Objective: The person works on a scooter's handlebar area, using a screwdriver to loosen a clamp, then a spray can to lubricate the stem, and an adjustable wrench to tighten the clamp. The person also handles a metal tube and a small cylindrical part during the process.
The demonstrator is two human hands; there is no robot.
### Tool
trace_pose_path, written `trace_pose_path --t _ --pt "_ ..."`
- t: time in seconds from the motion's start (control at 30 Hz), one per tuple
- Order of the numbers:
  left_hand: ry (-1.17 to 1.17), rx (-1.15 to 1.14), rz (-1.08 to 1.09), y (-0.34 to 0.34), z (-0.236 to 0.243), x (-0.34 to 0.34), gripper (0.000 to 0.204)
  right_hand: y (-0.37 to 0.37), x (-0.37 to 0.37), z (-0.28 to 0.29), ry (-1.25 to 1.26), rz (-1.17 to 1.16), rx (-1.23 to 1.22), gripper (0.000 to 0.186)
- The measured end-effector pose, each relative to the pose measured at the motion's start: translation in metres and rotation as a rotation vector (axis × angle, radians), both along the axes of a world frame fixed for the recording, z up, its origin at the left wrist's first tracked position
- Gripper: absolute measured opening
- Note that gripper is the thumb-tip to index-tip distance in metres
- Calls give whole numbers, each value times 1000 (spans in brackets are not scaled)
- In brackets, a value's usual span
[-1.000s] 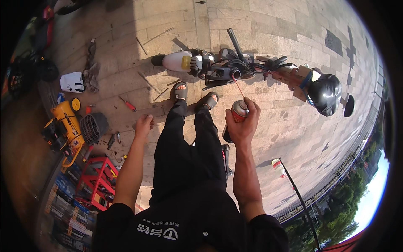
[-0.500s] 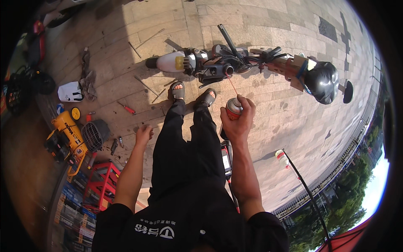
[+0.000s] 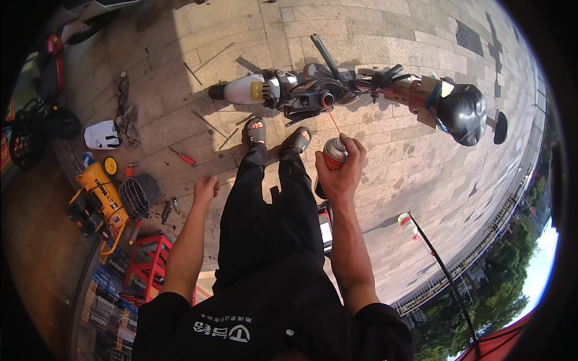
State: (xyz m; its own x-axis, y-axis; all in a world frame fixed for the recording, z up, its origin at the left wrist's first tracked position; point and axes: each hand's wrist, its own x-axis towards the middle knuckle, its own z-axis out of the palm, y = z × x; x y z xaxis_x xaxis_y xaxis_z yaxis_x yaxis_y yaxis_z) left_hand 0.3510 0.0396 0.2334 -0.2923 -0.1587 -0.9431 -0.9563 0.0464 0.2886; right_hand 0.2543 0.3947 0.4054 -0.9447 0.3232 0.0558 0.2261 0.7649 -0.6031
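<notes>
My right hand (image 3: 341, 174) is closed around an aerosol can (image 3: 334, 153) with a silver top and red label, forefinger at the nozzle. Its thin red straw (image 3: 334, 122) reaches to a round dark opening (image 3: 327, 100) in the two-wheeler (image 3: 289, 90) lying across the paving in front of my feet, a white fender at its left end. My left hand (image 3: 206, 188) hangs beside my left leg, empty, fingers loosely bent and slightly apart.
At left are a yellow compressor (image 3: 103, 194), grey basket (image 3: 137, 194), red rack (image 3: 144, 271), white bag (image 3: 101, 133), red-handled tool (image 3: 183, 156) and several rods (image 3: 211, 123). A black bundle (image 3: 460, 114) sits at the bike's right end; a pole (image 3: 442, 268) stands at lower right.
The view has shifted slightly, so the bike and paving sit higher and further left. My right hand and can appear a little higher, the straw still at the opening.
</notes>
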Motion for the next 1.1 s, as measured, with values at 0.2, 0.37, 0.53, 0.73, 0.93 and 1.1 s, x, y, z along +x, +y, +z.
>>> trace_pose_path --t 0.2,0.37,0.53,0.73,0.93,1.1 --pt "-12 12 15 -4 -2 10 19 1 6 -3 -24 -13 -35 62" --pt "9 1 7 -1 -2 8 20 2 11 -6 -20 -21 -54 62" --pt "23 42 -4 2 -2 3 24 4 13 -7 -12 -41 -73 62" --pt "2 22 -33 6 4 1 25 8 16 -6 -10 -56 -79 61" --pt "-8 -10 -32 10 10 2 25 11 19 -7 -18 -70 -115 61" --pt "-4 5 -17 10 7 5 24 18 20 -11 19 -77 -113 62"
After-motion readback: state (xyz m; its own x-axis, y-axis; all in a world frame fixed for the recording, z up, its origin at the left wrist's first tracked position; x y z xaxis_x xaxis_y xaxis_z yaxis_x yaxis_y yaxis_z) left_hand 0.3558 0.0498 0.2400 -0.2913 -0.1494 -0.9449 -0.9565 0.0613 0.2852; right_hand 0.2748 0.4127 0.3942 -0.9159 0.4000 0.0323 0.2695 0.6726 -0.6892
